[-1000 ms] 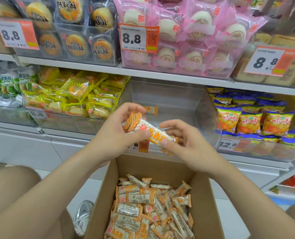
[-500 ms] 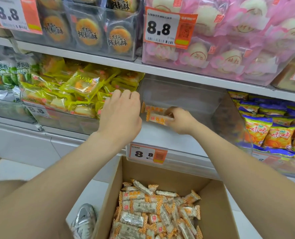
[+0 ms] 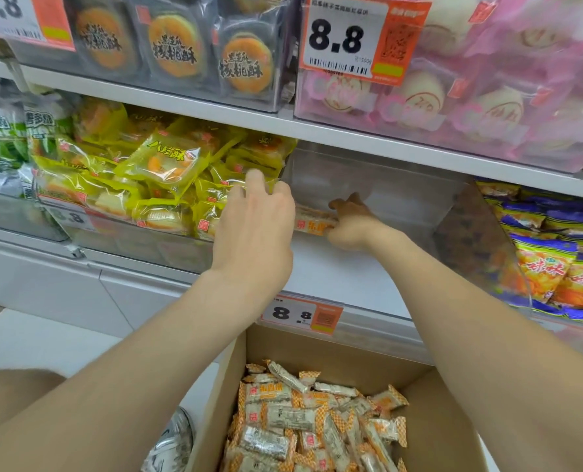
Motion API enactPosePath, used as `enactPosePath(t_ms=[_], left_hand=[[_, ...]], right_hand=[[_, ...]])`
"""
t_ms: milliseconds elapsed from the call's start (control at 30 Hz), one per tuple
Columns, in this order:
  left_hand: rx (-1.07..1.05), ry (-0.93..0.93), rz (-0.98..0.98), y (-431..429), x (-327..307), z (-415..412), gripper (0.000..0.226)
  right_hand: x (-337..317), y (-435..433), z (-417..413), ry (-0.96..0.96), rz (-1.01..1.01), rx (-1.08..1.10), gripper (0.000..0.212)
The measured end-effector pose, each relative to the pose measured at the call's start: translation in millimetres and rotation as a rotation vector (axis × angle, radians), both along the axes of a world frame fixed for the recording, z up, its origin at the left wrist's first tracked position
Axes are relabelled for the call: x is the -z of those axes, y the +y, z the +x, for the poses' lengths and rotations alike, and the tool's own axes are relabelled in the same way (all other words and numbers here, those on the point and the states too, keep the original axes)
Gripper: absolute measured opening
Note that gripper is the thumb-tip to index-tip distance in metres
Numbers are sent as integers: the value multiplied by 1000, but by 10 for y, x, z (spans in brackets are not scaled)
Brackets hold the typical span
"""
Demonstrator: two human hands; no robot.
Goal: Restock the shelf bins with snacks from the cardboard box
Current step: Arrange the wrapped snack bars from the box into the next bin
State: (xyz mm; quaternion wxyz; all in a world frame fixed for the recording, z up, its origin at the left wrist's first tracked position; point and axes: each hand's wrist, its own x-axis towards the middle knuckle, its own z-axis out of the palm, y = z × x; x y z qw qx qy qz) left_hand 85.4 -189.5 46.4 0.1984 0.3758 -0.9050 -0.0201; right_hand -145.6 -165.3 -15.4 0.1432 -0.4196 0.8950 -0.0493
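Cardboard box (image 3: 440, 413) nearest, filled with orange-checked snacks (image 3: 293, 417). Beyond, left hand (image 3: 256, 229) raised at left wall of clear bin (image 3: 402, 185), fingers bent; grip cannot be told. Farther in, snack bar (image 3: 314, 225) pinched by curled right hand (image 3: 349, 226), low inside bin.

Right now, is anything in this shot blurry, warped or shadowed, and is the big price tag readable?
Head view: big price tag reads 8.8 sharply; left hand smears at its fingertips; shelf edge slightly bowed by the wide lens; right hand, pinching a snack bar inside the clear bin, is shaded.
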Motion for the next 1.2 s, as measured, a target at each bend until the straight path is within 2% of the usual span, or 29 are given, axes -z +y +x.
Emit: enactPosePath(t_ms=[100, 200, 300, 400, 567, 700, 767, 900, 1033, 1200], left_hand=[[-40, 8, 29, 21, -25, 33, 50], [-50, -14, 19, 23, -34, 32, 49], [-49, -34, -6, 21, -33, 32, 44], [-49, -60, -17, 11, -42, 40, 36], [-56, -61, -37, 4, -18, 40, 37], [-58, -70, -58, 9, -9, 43, 38], [-56, -74, -68, 19, -3, 44, 37], [-57, -75, -78, 21, 5, 41, 36], [-54, -71, -92, 22, 10, 43, 37], [-15, -10, -66, 1, 18, 67, 42]], right_hand=[[37, -31, 7, 78, 53, -15, 55], [90, -22, 53, 193, -2, -48, 59], [111, -16, 81, 279, -79, -66, 55], [144, -53, 97, 414, -72, -16, 57], [206, -157, 143, 300, -82, 29, 48], [195, -96, 140, 237, -135, 52, 56], [169, -67, 141, 241, -189, 80, 55], [135, -57, 139, 256, -215, 81, 39], [158, -38, 168, 269, -184, 73, 47], [114, -13, 147, 410, -202, 49, 51]])
